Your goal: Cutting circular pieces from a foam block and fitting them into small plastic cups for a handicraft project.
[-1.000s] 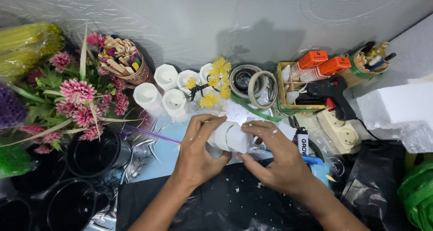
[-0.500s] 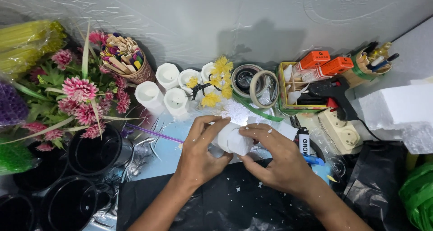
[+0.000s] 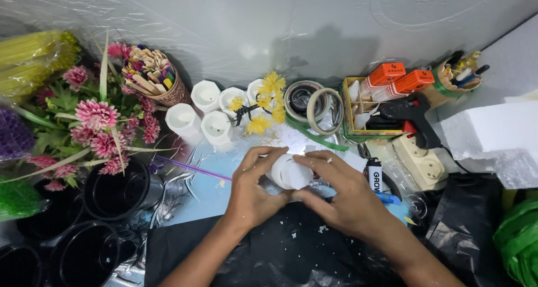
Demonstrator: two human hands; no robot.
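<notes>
My left hand [image 3: 252, 189] and my right hand [image 3: 339, 191] both grip a small white foam cup-shaped piece [image 3: 288, 172] between them, low over a black sheet [image 3: 269, 253]. Fingers of both hands wrap around its sides, hiding its lower part. White foam crumbs lie on the sheet near my hands. Just beyond my hands stand several white hexagonal pots [image 3: 216, 127], and small yellow flowers [image 3: 263, 105] rise from among them.
Pink artificial flowers [image 3: 95, 119] and black plastic pots [image 3: 115, 189] fill the left side. Tape rolls [image 3: 314, 102], a black glue gun [image 3: 412, 116], a power strip [image 3: 420, 161], a white foam block [image 3: 499, 135], a basket of sticks [image 3: 154, 77] and a purple stick [image 3: 193, 168] surround the work area.
Both hands stay on the white foam piece and turn it slightly; the fingers have shifted around it. Nothing else on the table has moved.
</notes>
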